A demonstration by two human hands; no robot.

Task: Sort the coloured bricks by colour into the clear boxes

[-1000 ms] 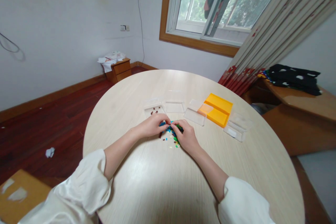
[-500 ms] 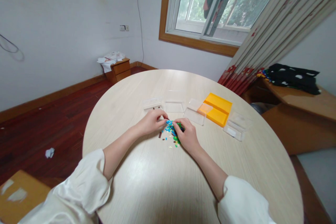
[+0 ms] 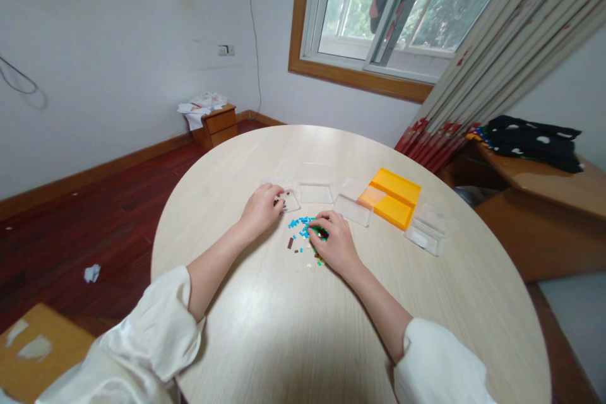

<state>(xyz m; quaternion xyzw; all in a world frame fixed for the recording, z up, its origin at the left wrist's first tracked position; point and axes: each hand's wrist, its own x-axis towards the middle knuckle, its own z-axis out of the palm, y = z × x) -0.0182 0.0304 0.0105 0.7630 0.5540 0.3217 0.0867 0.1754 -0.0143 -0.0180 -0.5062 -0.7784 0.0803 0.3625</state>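
Observation:
My left hand [image 3: 260,211] is over the left clear plastic box [image 3: 293,207], fingertips pinched on what looks like a small dark brown brick; other brown bits lie in that box. My right hand [image 3: 337,243] curves over a pile of tiny building bricks, thumb and fingers apart, covering its right side. Blue bricks [image 3: 297,223] spread out at the pile's left. Green and dark pieces show beneath the right hand. A longer brown brick [image 3: 290,243] lies apart, near a few loose bits.
Behind the pile stand a second open clear box [image 3: 316,193], a third clear box [image 3: 353,209] and an open yellow case [image 3: 392,199]. Farther right is another clear box [image 3: 423,240] with something white in it. All are on a round wooden table [image 3: 284,328].
My left hand has moved from the pile left and away to the clear box, with its fingertips now over it. My right hand stays at the pile, its thumb and fingers slightly wider apart.

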